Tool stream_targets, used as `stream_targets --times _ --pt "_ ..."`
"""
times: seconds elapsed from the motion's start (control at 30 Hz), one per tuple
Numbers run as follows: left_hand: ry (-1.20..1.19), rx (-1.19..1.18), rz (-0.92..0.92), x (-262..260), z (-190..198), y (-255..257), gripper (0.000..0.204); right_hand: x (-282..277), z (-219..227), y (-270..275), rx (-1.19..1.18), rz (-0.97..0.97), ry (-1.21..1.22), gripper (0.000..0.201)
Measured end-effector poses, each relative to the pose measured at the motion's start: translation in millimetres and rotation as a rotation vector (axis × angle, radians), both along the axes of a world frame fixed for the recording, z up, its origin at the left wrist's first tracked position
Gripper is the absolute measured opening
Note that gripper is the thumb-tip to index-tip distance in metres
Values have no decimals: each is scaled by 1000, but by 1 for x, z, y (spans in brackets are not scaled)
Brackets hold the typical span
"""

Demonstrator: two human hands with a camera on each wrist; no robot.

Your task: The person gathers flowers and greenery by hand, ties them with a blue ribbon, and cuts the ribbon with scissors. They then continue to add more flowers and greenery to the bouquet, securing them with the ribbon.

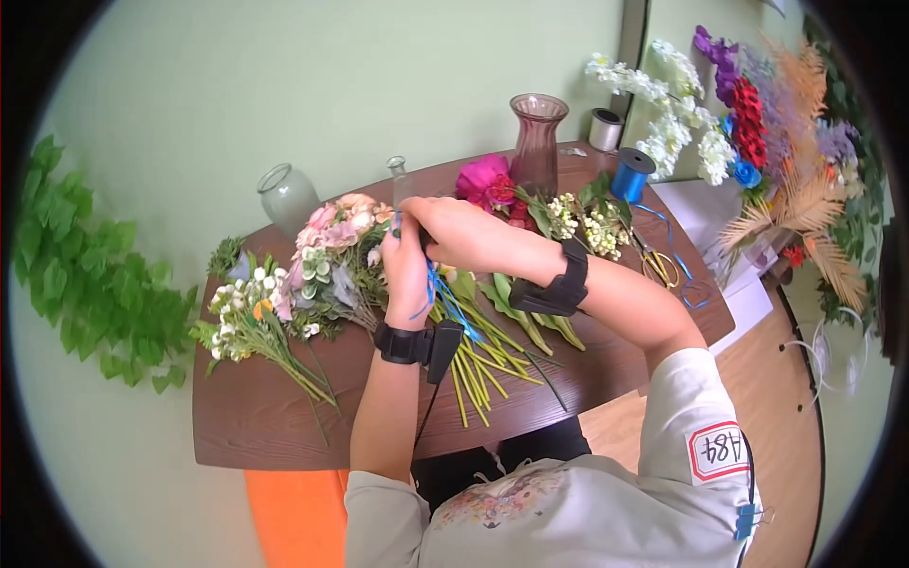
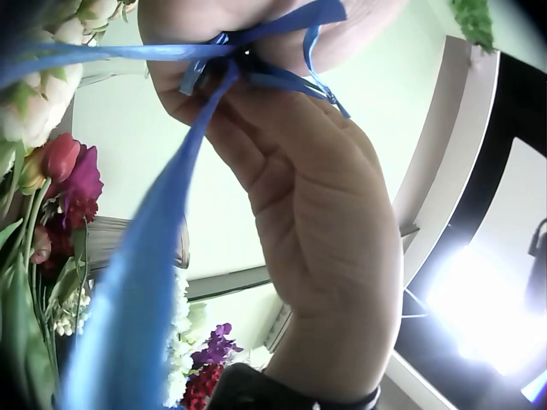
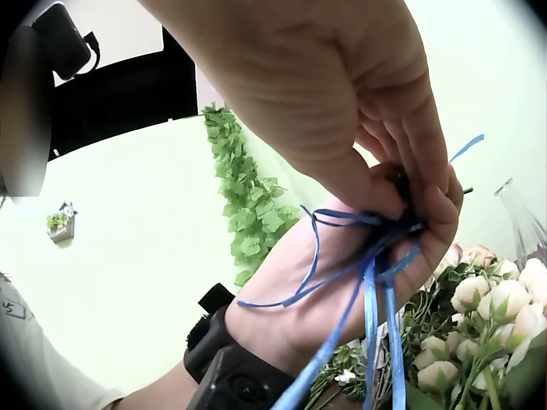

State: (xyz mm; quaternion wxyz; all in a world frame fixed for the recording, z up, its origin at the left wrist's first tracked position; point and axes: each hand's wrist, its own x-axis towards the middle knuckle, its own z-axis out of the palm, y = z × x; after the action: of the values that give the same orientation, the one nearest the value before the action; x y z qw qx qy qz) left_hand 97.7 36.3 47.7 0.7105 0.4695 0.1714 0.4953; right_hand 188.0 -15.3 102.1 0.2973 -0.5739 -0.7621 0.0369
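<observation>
Thin blue ribbon [image 1: 431, 284] [image 2: 141, 265] [image 3: 371, 320] is looped and gathered between the two hands, its ends hanging down. The left hand [image 1: 405, 270] [image 3: 316, 265] is raised over the table with curled fingers gripping the gathered ribbon. From the other side the right hand [image 1: 459, 227] [image 2: 316, 188] [image 3: 359, 102] meets it, thumb and fingertips pinching at the same spot. A small dark piece shows between the fingers in the right wrist view; what it is I cannot tell. Below the hands lie green stems [image 1: 483, 369], partly covered by the left wrist.
On the brown table [image 1: 284, 431] are pastel flowers [image 1: 327, 232], white flowers [image 1: 241, 312], a glass vase [image 1: 289, 199], a small bottle [image 1: 398, 170], a pink vase [image 1: 537, 142], a blue ribbon spool [image 1: 632, 175], a white spool [image 1: 605, 130] and scissors [image 1: 660, 268]. Leaves hang at left.
</observation>
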Motion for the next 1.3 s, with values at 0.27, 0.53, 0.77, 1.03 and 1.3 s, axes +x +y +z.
stream_targets --times 0.27,0.53,0.77,1.03,1.3 --pt "-25 -110 61 0 23 0 26 32 -2 -3 289 31 290 67" --pt "-119 125 19 35 32 -16 29 34 -28 -13 -423 199 1183 36" --pt "106 508 -14 40 27 -10 30 47 -5 -34 -625 284 1218 30" --pt "379 1217 291 51 25 -10 8 65 6 -44 -583 258 1260 18" --pt "429 1370 263 59 23 -20 22 69 3 -46 -364 -3 1028 41"
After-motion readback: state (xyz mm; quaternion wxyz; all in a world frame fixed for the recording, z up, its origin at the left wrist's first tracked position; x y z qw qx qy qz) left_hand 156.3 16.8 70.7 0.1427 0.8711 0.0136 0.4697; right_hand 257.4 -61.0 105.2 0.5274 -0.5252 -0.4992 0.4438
